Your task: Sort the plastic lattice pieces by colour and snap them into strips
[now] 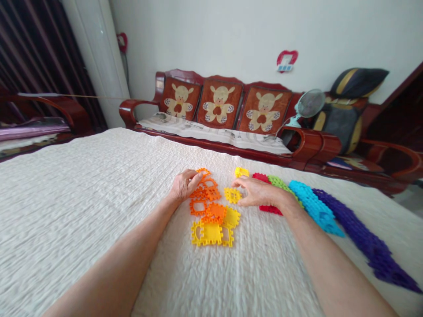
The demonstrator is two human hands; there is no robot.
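A person's left hand (185, 185) rests with curled fingers on a loose heap of orange plastic tiles (207, 193) atop a quilted cream bedspread (76, 207), though whether it grips one cannot be told. The right hand (259, 193), well apart from it, arches open over a yellow tile (233, 195), its fingertips just beside the piece. More yellow tiles (211, 233) lie overlapped at the heap's near edge, and a small yellow piece (242, 172) sits beyond it. Across the right wrist's path run a red strip (270, 210) and a green strip (280, 185), with a blue strip (313, 207) and a purple strip (366, 242) further right. Behind the bed stand a carved wooden sofa (317, 145), bear-print cushions (219, 104) and a small fan (309, 103).
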